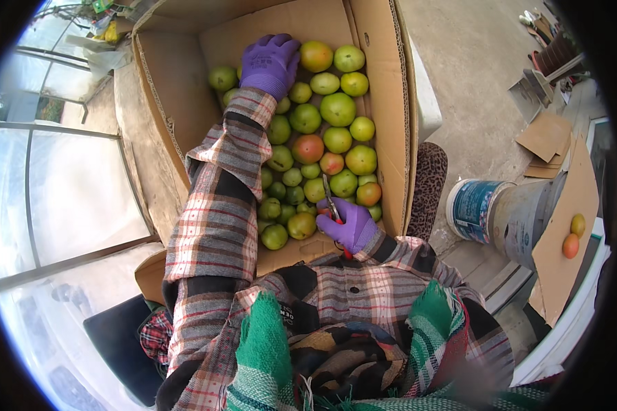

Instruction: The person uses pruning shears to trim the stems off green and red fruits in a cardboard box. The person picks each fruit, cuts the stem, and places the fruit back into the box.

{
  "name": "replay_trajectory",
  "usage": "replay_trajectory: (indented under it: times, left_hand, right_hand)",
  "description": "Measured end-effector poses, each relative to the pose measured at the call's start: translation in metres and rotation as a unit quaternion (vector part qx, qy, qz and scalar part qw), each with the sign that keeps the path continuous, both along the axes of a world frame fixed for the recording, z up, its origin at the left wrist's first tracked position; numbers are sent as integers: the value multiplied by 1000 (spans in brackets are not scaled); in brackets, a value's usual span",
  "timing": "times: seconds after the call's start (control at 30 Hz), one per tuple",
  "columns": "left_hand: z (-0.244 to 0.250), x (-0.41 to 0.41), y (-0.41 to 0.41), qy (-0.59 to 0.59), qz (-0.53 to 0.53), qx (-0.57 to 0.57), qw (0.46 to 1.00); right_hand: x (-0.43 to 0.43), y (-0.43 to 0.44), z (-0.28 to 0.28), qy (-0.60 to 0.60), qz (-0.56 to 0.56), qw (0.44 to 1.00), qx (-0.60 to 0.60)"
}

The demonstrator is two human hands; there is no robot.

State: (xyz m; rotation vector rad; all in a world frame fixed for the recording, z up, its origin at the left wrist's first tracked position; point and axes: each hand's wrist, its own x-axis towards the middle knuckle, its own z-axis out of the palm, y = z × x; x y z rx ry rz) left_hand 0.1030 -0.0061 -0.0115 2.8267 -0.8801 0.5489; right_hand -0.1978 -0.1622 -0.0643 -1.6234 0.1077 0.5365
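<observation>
A cardboard box stands in front of me, with many green tomatoes and a few reddish ones, such as the tomato near the middle. My left hand, in a purple glove, reaches to the far side of the box over the tomatoes there. Its fingers point away and down, so whether they grip a tomato is hidden. My right hand, gloved alike, is closed around red-handled snips at the near right corner. The blades point away from me, over the tomatoes.
To the right stand a labelled bucket and a grey bucket beside it. A cardboard sheet there carries two tomatoes. Flat cardboard pieces lie on the concrete floor. Framed plastic sheeting rises at the left.
</observation>
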Motion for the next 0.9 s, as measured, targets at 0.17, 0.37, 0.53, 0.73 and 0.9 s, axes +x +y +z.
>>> replay_trajectory:
  times: [0.17, 0.37, 0.53, 0.73, 0.9]
  left_hand:
    - [-9, -9, -5, -52, 14, 33, 998]
    - [16, -4, 9, 87, -3, -87, 992]
    - [12, 3, 19, 127, 51, -31, 990]
    - [0, 3, 11, 68, 18, -94, 993]
    - [29, -11, 4, 156, 99, -74, 980]
  right_hand:
    - [-1, 1, -1, -11, -4, 1000, -6]
    - [-1, 0, 0, 6, -9, 1000, 17]
    - [1, 0, 5, 17, -4, 1000, 16]
    - [-2, 0, 1, 58, -20, 997, 41]
    - [0, 0, 7, 36, -3, 999, 18]
